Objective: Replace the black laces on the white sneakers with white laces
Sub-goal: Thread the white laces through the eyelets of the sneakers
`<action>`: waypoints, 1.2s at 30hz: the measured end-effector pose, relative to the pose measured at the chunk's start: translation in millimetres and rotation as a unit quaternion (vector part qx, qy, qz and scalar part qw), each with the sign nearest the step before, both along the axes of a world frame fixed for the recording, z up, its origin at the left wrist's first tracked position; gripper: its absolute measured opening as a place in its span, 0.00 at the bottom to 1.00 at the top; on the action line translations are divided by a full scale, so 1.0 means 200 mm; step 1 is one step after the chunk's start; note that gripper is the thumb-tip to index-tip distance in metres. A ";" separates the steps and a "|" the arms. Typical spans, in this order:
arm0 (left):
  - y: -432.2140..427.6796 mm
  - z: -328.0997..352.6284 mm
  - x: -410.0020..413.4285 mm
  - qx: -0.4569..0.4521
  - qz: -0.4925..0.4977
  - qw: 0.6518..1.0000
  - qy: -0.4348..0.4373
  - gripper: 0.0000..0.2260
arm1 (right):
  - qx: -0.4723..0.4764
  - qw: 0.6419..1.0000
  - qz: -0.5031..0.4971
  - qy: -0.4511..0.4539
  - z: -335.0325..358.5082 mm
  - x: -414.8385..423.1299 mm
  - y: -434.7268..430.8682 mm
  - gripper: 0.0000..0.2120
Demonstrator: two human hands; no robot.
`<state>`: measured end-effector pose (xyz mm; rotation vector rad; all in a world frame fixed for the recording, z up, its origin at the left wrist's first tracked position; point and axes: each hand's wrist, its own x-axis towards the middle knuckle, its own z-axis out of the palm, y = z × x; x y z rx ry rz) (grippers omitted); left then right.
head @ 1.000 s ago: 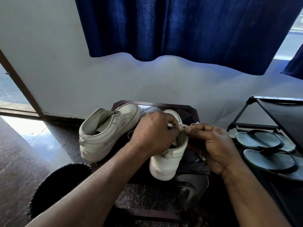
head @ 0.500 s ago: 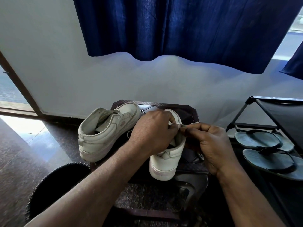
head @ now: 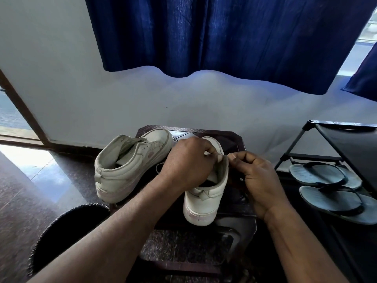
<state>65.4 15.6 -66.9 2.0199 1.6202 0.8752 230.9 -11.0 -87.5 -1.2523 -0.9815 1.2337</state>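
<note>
Head view: a dark brown plastic stool (head: 230, 139) stands against a pale wall, and both white leather sneakers are on it. One white sneaker (head: 130, 166) lies tilted at the stool's left edge, unlaced. The nearer white sneaker (head: 204, 203) stands upright with its heel close to the front edge. The left hand (head: 189, 162) curls over this sneaker's opening and its thumb and forefinger pinch the upper rim. The right hand (head: 259, 176) meets it there with fingers curled, pinching what seems to be a white lace (head: 223, 155) end, too small to be sure. A black metal shoe rack (head: 346, 144) holding grey flip-flops (head: 318, 174) crowds the right side. A black round basket (head: 67, 225) sits on the floor under the left forearm. A blue curtain (head: 224, 37) hangs overhead.
</note>
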 end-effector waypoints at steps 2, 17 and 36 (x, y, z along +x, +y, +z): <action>0.00 -0.01 0.00 -0.023 0.001 0.999 -0.026 0.06 | 0.026 0.997 -0.022 -0.066 -0.01 -0.01 0.02 0.06; 0.00 -0.01 -0.04 -0.080 -0.032 0.991 -0.099 0.07 | 0.073 0.948 -0.089 -0.298 -0.05 0.02 0.08 0.09; -0.01 -0.01 -0.03 -0.116 -0.031 0.978 -0.167 0.09 | 0.127 0.906 -0.109 -0.388 -0.02 0.12 0.06 0.04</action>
